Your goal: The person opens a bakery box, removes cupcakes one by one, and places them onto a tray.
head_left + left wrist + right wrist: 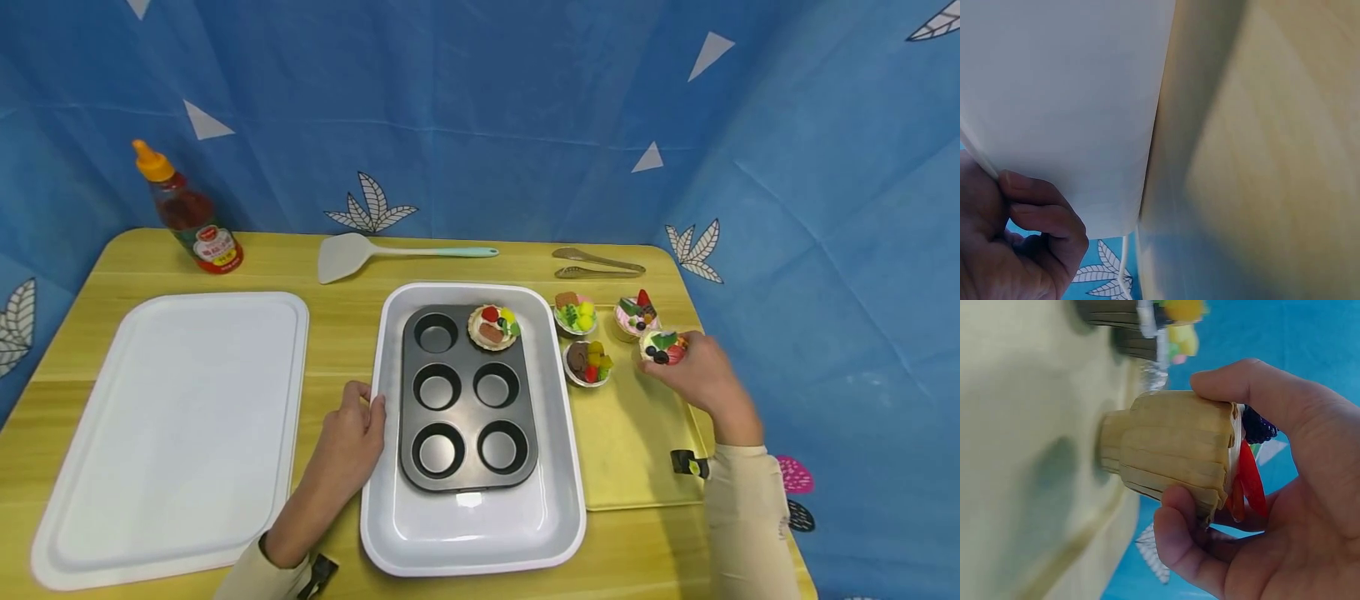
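Note:
My right hand (pixel 697 375) grips a fruit-topped cupcake (pixel 663 347) by its sides. In the right wrist view this cupcake (pixel 1175 450) has a pleated tan wrapper, with red and dark berries on top. My left hand (pixel 348 442) pinches the left rim of a deep white tray (pixel 480 533); the left wrist view shows curled fingers (pixel 1041 197) at its edge. Inside the tray lies a dark muffin tin (pixel 468 400), with a fruit-topped cupcake (pixel 493 327) in its back right cup. Its other cups hold nothing.
Three more cupcakes, a green-topped one (pixel 575 314), a chocolate one (pixel 587 363) and a pink one (pixel 636 317), stand on a yellow tray (pixel 630 450). Around them lie tongs (pixel 600 265), a spatula (pixel 397 252), a sauce bottle (pixel 197 221) and a white lid-like tray (pixel 187 425).

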Demonstrator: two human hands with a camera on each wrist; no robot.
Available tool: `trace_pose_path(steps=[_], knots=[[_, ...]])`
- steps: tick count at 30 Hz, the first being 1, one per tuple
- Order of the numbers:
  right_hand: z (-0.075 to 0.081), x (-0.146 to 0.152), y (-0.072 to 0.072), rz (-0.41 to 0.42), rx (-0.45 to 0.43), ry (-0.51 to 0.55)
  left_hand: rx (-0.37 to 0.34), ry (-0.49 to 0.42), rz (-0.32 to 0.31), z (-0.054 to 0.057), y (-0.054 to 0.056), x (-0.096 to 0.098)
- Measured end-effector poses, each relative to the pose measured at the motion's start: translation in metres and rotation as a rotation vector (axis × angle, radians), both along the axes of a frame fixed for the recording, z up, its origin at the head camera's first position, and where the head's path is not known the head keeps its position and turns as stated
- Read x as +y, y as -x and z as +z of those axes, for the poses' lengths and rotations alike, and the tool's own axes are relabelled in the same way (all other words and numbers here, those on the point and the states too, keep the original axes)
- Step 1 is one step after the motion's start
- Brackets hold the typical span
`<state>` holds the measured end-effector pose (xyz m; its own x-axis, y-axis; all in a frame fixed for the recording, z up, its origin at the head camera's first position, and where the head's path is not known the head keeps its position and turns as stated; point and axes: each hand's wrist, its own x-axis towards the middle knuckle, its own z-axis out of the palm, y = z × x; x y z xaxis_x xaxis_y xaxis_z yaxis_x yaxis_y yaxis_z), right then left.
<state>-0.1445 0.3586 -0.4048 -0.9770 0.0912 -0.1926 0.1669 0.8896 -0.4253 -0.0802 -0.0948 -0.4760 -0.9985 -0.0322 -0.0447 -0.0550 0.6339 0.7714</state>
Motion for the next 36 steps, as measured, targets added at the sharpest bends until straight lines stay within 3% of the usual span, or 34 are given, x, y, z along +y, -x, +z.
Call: trace_pose_path(steps=[5,10,16,27,36], knots=[[-0.020,0.003,0.003,-0.012,0.010,0.014,0.001,0.010,0.006,0.000,-0.001,0.000],[-0.031,0.000,0.003,-0.037,-0.048,-0.004,0.007,0.014,0.006,0.000,-0.001,0.000],[-0.036,-0.002,0.001,-0.054,-0.098,-0.015,0.004,0.014,0.007,0.001,-0.001,0.000],[-0.039,-0.005,0.000,-0.062,-0.067,-0.018,-0.015,0.008,0.003,0.001,0.000,0.000],[-0.037,-0.003,0.001,-0.050,-0.154,-0.026,-0.021,0.000,0.004,0.002,0.000,0.000]])
